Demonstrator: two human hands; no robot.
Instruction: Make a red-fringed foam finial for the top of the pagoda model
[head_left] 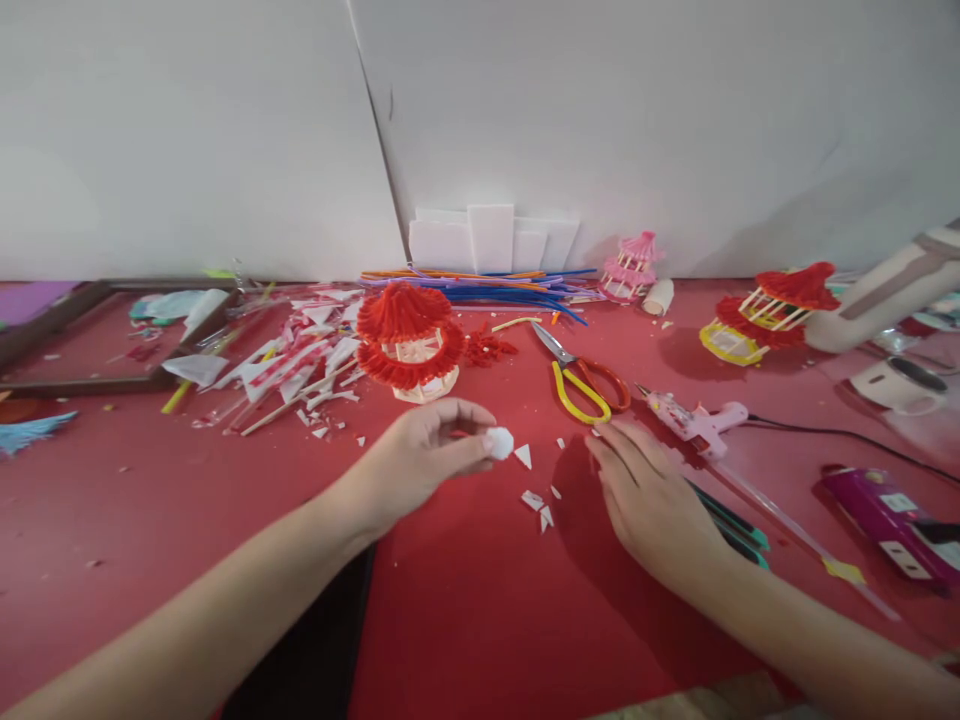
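Evidently mid-trim, in the head view, the left hand pinches a small white piece above a red table; the right hand, fingers extended, grips nothing visible beside scissors. Further shaping would call for a steady pinch. White scraps lie nearby; a pale wall rises behind.

Pinching a white piece in the left hand mid-frame, with the right hand just below the scissors.
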